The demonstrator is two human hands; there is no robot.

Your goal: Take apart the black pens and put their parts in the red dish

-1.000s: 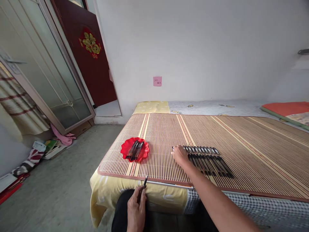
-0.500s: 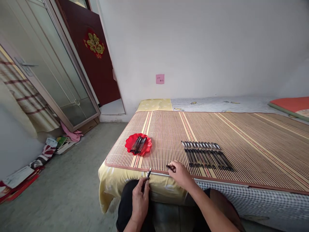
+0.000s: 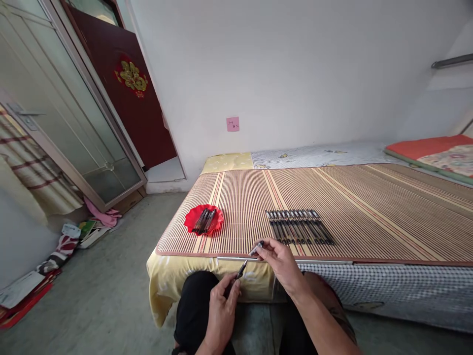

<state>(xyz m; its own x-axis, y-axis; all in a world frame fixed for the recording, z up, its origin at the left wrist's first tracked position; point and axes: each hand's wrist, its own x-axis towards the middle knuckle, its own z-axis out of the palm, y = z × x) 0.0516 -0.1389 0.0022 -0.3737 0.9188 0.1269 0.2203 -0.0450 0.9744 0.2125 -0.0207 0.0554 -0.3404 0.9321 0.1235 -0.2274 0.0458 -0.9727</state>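
Head view: left hand (image 3: pixel 223 303) low, over the near edge of the bed, in front of the knees. Grip narrow, thumb and fingers closed round a dark pen (image 3: pixel 242 269); its bare tip points up and to the right. Right hand (image 3: pixel 279 259) above and to the right of it, near the mat's front edge. Grip narrow, pinching a short piece (image 3: pixel 255 248), dark at one end and pale at the other; looks like a pen cap. Piece and pen tip near each other, apart. Row of pens (image 3: pixel 299 229) lies side by side on the striped mat (image 3: pixel 240 197), just beyond the right hand, pale-banded ends towards the wall (image 3: pixel 295 74). Red dish (image 3: pixel 189 218) with a wavy rim on the mat to the left, several pens (image 3: pixel 204 222) lying inside it. Yellow sheet (image 3: pixel 175 278) hangs below the mat's front edge
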